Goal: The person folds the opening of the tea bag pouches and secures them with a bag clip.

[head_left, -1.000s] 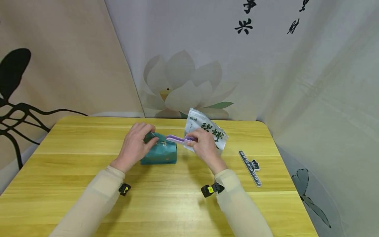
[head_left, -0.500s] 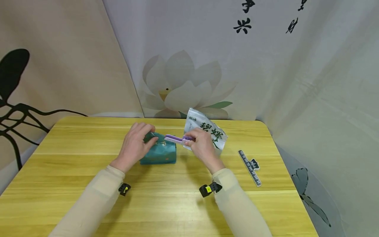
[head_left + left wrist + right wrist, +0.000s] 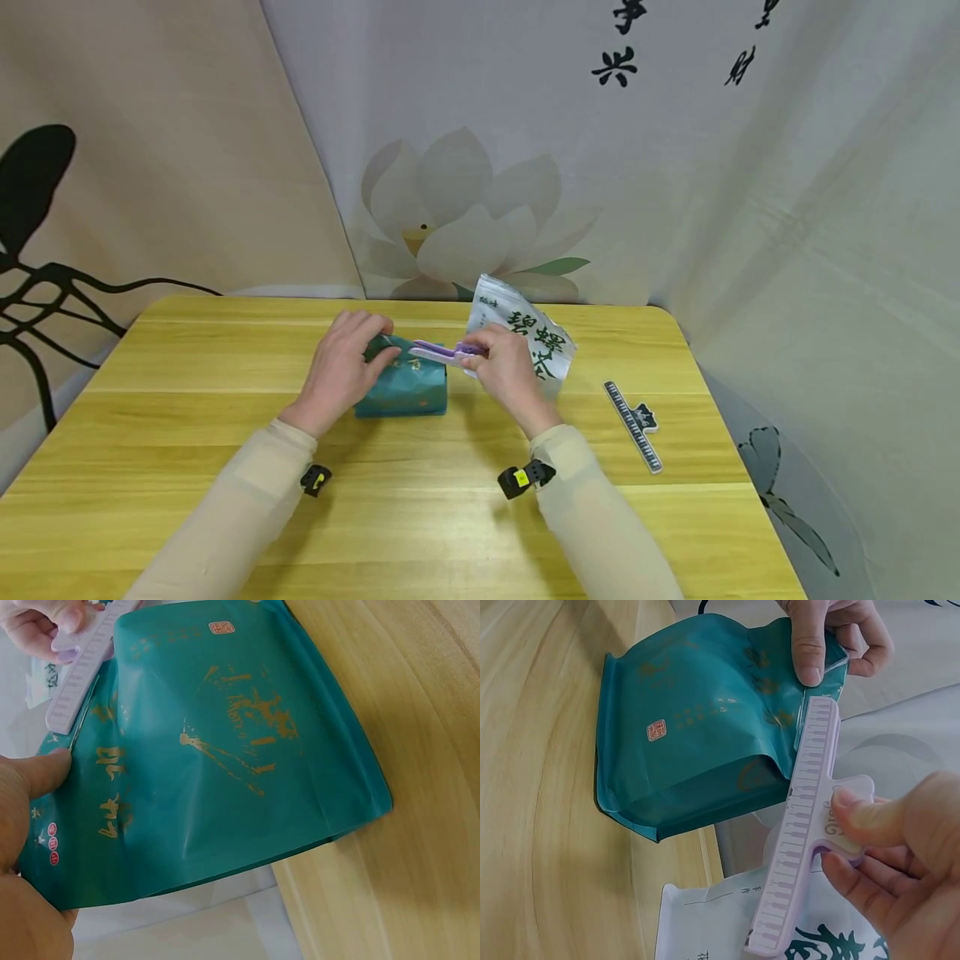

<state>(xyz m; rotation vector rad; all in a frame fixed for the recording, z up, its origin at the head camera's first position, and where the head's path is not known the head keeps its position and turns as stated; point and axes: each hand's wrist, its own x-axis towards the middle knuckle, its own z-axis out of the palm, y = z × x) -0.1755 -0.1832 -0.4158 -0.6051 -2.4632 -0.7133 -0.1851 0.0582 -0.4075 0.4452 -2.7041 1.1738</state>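
A teal pouch (image 3: 408,390) with gold print stands on the table, its top part bent back. My left hand (image 3: 341,362) pinches that top part, thumb on the near side, at the pouch's left. From the right, my right hand (image 3: 513,371) pinches the handle tabs of a lilac bag clip (image 3: 802,817) with piano-key markings. One end of the clip's long bar lies over the pouch's top edge, close to the left thumb (image 3: 49,771). The rest of the bar sticks out past the pouch. How far the clip's bars are apart is hard to see.
Behind my right hand leans a white pouch (image 3: 551,354) with green characters, partly hidden. A black-and-white piano-key clip (image 3: 633,427) lies at the right of the wooden table (image 3: 420,517). Printed cloth (image 3: 480,108) hangs behind the table's far edge.
My right hand has moved slightly left with the lilac clip, bringing its end further over the pouch's top. The left hand and the pouch have stayed in place.
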